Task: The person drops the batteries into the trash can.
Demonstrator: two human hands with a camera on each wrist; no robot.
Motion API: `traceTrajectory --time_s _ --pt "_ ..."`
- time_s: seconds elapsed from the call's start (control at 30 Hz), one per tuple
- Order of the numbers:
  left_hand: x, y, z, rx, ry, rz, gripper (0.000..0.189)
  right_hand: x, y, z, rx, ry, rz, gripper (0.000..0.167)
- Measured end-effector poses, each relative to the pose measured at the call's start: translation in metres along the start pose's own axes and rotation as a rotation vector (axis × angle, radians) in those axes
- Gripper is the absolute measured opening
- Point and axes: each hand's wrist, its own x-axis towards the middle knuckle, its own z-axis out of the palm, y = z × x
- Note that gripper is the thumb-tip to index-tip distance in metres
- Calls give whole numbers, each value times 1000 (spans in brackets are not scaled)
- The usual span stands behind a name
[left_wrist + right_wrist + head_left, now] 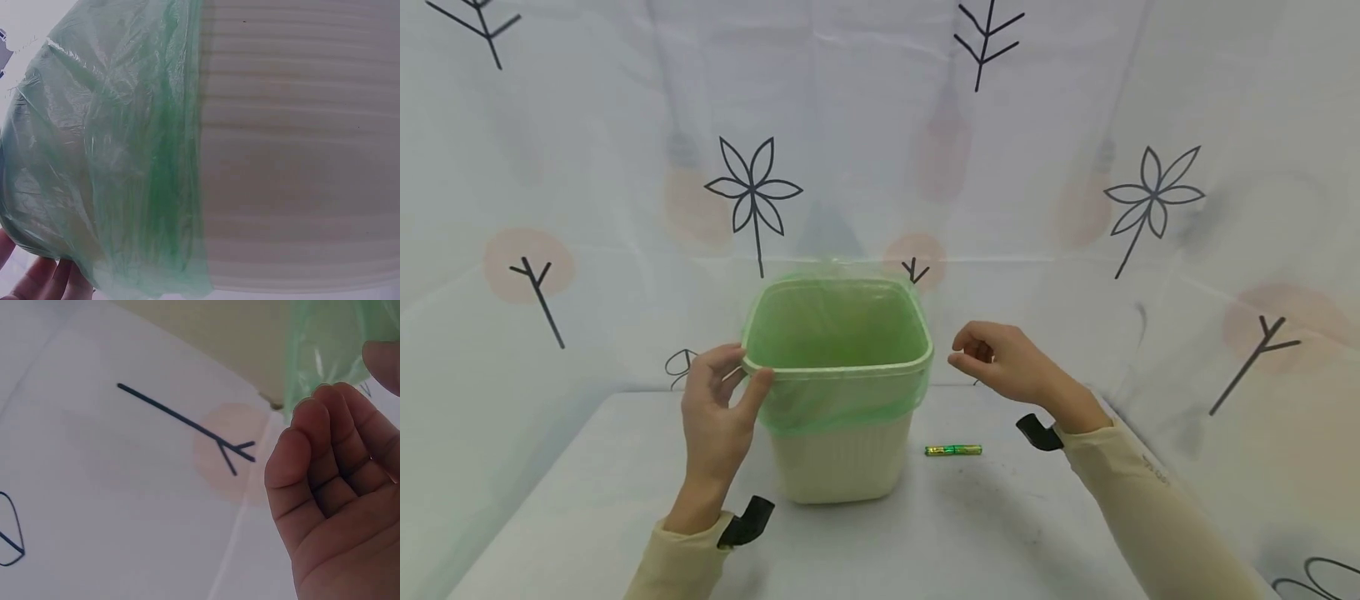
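A cream plastic trash can (842,467) stands upright on the table, its side ribbed in the left wrist view. A thin green trash bag (842,404) lines it, with the bag's upper part folded down outside over the rim. At the near left corner my left hand (718,417) grips the rim, thumb on the front and fingers round the left side. Off to the right of the can, my right hand (1007,358) is raised in the air with loosely bent fingers and holds nothing. In the right wrist view its fingertips (309,415) overlap the green bag.
A small green and gold stick-shaped item (953,450) lies on the white table (985,533) right of the can. Behind and on both sides hangs a white cloth (850,108) printed with flowers and twigs. Black bands (747,522) circle the sleeves at the wrists.
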Motion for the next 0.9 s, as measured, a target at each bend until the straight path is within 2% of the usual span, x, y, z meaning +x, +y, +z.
traceTrajectory --time_s 0.23,0.4,0.7,0.9 --pt "1 0 -1 -3 0 2 42 -15 25 31 49 -43 79 11" --pt "0 1 -2 7 4 -8 41 -22 38 48 56 -74 104 10" --pt "0 2 -2 10 1 -12 41 -35 59 71 73 -154 186 14" --pt "0 1 0 8 -5 -16 42 -42 75 83 34 -205 206 18"
